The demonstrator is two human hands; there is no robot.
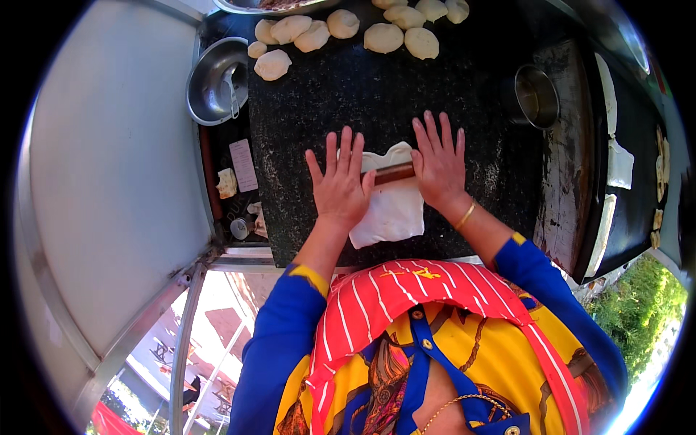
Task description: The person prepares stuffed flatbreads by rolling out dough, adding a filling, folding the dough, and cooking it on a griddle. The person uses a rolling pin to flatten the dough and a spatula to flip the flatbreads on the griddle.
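Observation:
A thin pale sheet of dough (391, 214) lies on the black speckled worktop (326, 101) in front of me. Across its upper part runs a brown wooden rolling pin (394, 173), and only its middle shows. My left hand (341, 185) rests flat over the pin's left end, fingers stretched forward and apart. On the other end lies my right hand (441, 167), palm down, its fingers also straight and spread. Both palms hide the ends of the pin. Neither hand is wrapped round it.
Several rounded dough pieces (344, 24) sit along the worktop's far edge. A steel bowl (210, 90) with a spoon (232, 93) stands at the left. To the right are a metal pot (536, 98) and a dark griddle (638, 217) bearing flat dough pieces (620, 165).

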